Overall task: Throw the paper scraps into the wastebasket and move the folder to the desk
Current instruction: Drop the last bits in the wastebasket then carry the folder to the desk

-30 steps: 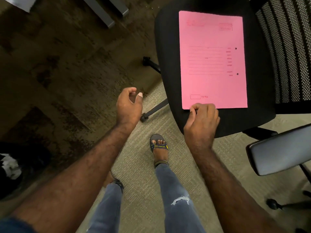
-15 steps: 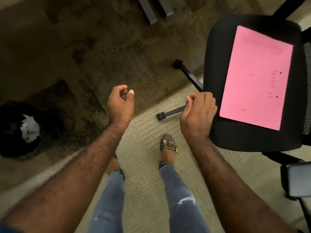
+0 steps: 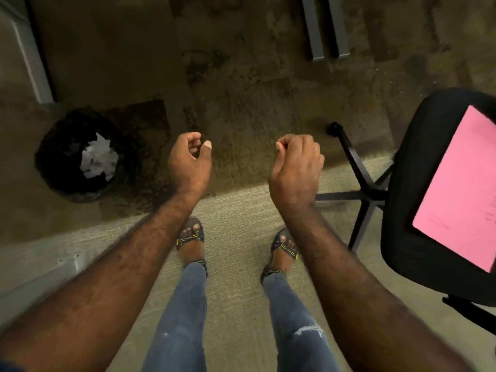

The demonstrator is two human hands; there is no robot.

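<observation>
The black wastebasket (image 3: 67,183) stands on the dark carpet at the left, with white paper scraps (image 3: 98,159) inside it. At the right edge, a pink folder (image 3: 461,189) lies flat on the black office chair seat (image 3: 402,237). My left hand (image 3: 189,162) hovers right of the wastebasket, fingers loosely curled, thumb apart, nothing in it. My right hand (image 3: 295,167) hovers left of the chair with its fingertips pinched together. Whatever may be inside that pinch is hidden.
The chair's black star base (image 3: 359,189) and a caster (image 3: 334,128) reach toward my right foot. Grey metal desk legs (image 3: 324,28) stand at the top, and a grey furniture edge (image 3: 29,57) at the upper left. I stand on a lighter carpet strip (image 3: 236,210).
The view has swung left: the chair and folder slid to the right edge and the wastebasket came fully into sight. My right hand left the folder's corner, still pinched.
</observation>
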